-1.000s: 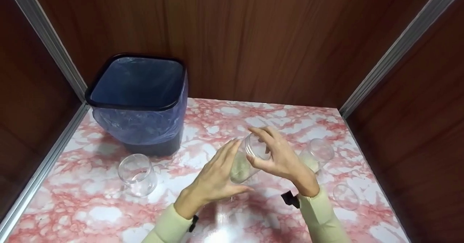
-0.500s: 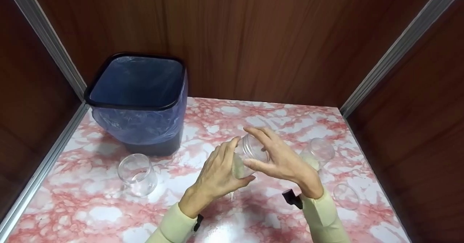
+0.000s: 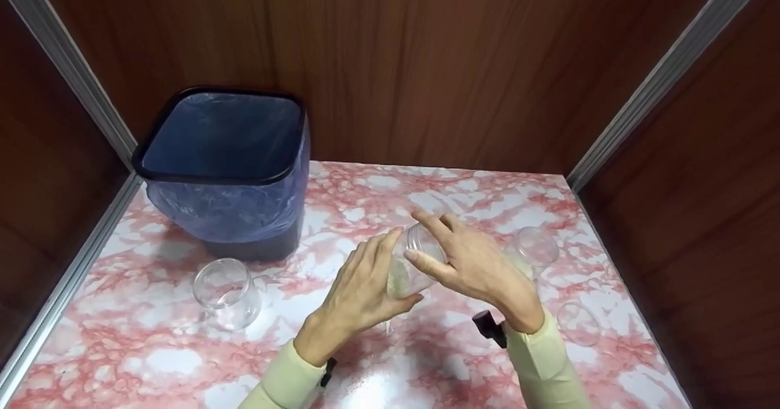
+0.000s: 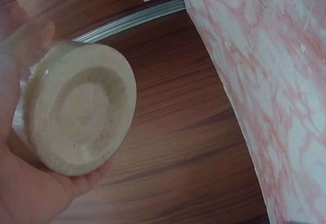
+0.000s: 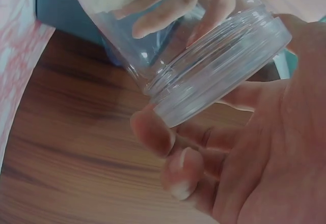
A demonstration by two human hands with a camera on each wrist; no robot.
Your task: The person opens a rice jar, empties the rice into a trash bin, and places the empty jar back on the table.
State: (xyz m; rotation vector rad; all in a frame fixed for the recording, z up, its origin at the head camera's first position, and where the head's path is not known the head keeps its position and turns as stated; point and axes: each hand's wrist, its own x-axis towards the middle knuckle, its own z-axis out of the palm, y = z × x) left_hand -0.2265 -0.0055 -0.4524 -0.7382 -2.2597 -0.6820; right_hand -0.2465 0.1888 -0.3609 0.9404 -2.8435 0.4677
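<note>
Clear jar (image 3: 409, 275) with pale filling is tilted, held up to the right of the bin (image 3: 225, 211): left hand (image 3: 359, 287) curled round its body, right hand (image 3: 478, 269) gripping its lid (image 5: 224, 76). Open clear container (image 3: 228, 296) stands just in front of the bin.

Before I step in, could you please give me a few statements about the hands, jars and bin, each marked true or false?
1. The left hand grips the held jar. True.
2. The held jar stands upright. False: the held jar is tilted between the hands.
3. Pale contents show inside the held jar. True.
4. The right hand is at the held jar's threaded end. True.
5. The bin lies on its side. False: the bin stands upright, its opening facing up.
6. The standing jar by the bin is packed with pale contents. False: none show in the standing jar.
</note>
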